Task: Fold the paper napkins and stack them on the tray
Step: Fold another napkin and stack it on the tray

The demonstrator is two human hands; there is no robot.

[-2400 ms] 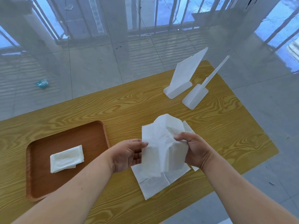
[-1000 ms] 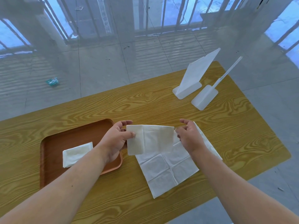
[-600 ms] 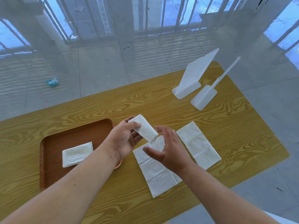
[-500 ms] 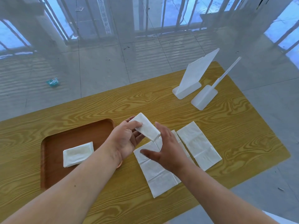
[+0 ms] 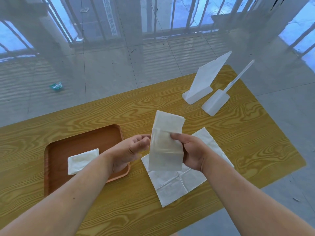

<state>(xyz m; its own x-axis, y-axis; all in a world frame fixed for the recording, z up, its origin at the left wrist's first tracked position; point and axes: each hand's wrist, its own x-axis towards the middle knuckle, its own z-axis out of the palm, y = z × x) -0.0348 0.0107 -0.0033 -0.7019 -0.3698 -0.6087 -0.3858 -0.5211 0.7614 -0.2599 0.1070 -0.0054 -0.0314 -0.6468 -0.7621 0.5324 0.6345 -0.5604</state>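
You are working in bright, even daylight that is coming in through the windows (image 5: 179,16) at the far side, behind a sheer haze that is washing out the view outside. The floor (image 5: 110,65) is reflecting that light in pale rippled bands of glare. Shadows are staying soft: your hands are casting only faint ones on the worktop (image 5: 247,142), which is showing a mild sheen. The held napkin (image 5: 164,143) is glowing translucent with light behind it. The wide lens is bending straight edges near the frame borders. The left hand (image 5: 131,150) is looking slightly blurred; the rest is fairly sharp.
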